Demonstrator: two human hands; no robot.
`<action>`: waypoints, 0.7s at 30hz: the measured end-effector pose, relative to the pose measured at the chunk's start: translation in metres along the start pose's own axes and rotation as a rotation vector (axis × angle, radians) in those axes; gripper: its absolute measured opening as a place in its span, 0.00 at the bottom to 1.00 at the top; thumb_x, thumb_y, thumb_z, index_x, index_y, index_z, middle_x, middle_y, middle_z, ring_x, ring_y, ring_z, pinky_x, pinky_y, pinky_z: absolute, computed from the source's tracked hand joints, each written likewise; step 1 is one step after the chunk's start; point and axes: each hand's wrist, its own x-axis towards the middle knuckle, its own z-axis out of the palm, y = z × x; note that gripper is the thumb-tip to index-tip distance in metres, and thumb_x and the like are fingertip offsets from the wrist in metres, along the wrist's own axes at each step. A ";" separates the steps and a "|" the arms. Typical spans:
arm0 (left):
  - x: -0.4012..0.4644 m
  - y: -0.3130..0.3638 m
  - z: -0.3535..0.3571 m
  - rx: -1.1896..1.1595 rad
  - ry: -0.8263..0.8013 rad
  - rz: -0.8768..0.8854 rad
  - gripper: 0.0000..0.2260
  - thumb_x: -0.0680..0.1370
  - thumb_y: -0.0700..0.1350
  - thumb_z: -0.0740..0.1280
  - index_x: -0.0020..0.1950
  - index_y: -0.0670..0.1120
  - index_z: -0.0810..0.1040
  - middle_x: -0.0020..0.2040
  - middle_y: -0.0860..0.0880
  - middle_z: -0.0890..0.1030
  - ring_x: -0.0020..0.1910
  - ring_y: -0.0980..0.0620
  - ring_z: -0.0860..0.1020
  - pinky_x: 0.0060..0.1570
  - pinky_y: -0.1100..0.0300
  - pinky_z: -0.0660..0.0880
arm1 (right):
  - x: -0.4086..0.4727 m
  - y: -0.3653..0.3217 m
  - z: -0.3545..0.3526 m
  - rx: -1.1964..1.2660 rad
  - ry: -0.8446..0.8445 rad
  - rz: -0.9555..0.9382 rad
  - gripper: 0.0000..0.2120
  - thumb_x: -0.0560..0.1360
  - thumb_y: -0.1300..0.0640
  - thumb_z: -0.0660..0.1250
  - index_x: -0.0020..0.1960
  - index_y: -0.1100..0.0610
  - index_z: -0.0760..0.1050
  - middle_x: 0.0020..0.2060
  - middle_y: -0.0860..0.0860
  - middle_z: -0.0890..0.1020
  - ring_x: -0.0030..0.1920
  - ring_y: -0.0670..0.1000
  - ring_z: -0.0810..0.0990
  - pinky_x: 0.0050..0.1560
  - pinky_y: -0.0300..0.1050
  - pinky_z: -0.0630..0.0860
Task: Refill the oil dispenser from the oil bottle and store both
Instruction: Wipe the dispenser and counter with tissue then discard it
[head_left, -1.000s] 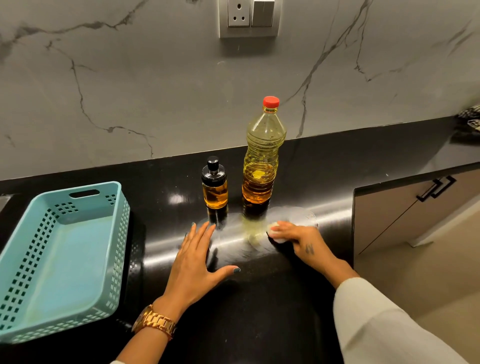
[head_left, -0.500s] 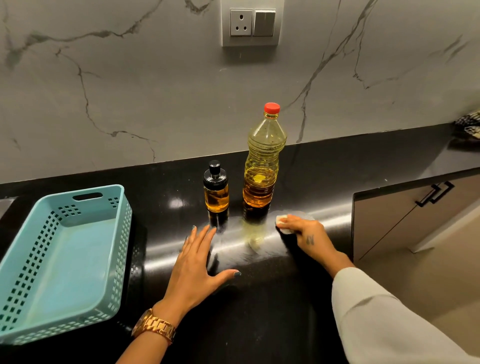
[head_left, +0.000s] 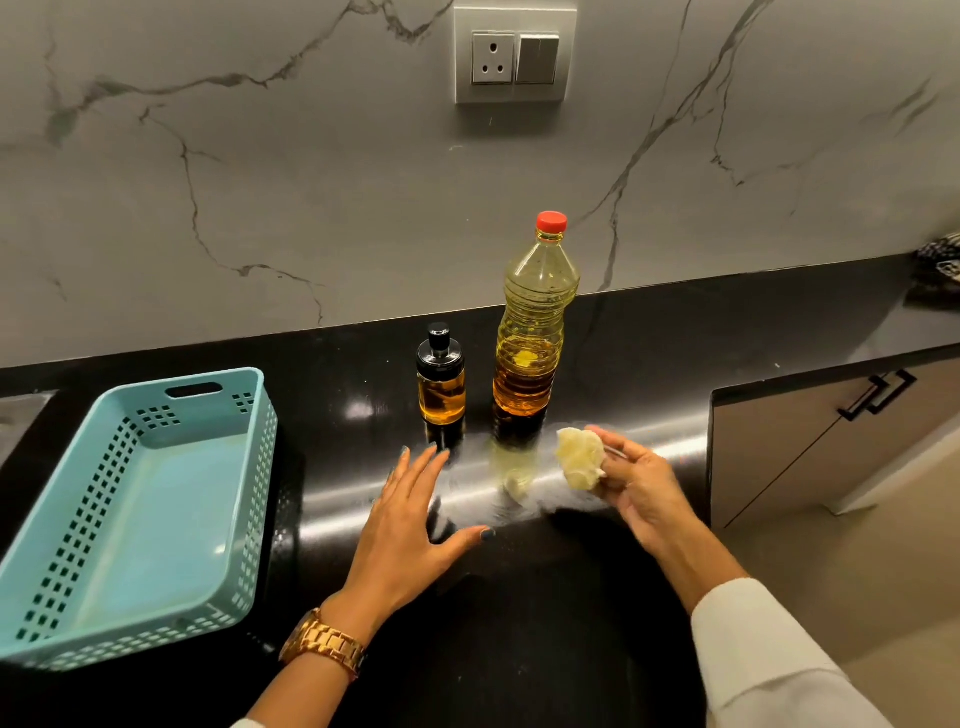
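Although both containers are standing capped on the black counter, the storing part of the task is, as I judge, not yet begun; the blue basket is lying at the left with nothing visible inside, well apart from them. The oil bottle is standing upright near the wall with its red cap on, about one third full; the oil dispenser is standing just beside it on its left, black top in place, oil reaching roughly up to its shoulder, so the refilling seems to be done. A greasy smear is shining on the counter in front of the bottle, so some wiping is probably remaining. The left hand is resting flat on the counter, fingers straight and spread wide, thumb pointing to the right. The right hand is hanging a little above the surface, palm turned partly upward, fingers curled around a crumpled tissue, which is looking yellowish.
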 end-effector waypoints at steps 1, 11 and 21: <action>0.000 0.004 -0.001 -0.049 0.008 -0.004 0.42 0.65 0.75 0.57 0.75 0.56 0.54 0.74 0.61 0.56 0.75 0.59 0.48 0.71 0.59 0.54 | -0.006 0.003 0.008 0.080 -0.019 0.075 0.14 0.76 0.69 0.60 0.56 0.57 0.76 0.48 0.56 0.82 0.45 0.54 0.81 0.36 0.44 0.79; 0.009 0.042 -0.011 -0.559 0.026 -0.113 0.08 0.75 0.46 0.69 0.53 0.49 0.78 0.44 0.50 0.82 0.42 0.56 0.80 0.39 0.59 0.80 | -0.041 0.023 0.050 0.162 -0.240 0.260 0.12 0.75 0.68 0.62 0.55 0.57 0.74 0.52 0.60 0.82 0.46 0.58 0.84 0.40 0.47 0.82; 0.012 0.045 -0.017 -0.780 -0.029 -0.209 0.03 0.74 0.39 0.69 0.45 0.41 0.76 0.39 0.43 0.82 0.37 0.51 0.81 0.37 0.58 0.79 | -0.057 0.032 0.053 -0.781 -0.145 -0.530 0.23 0.65 0.41 0.71 0.57 0.49 0.75 0.50 0.42 0.78 0.50 0.40 0.77 0.47 0.30 0.75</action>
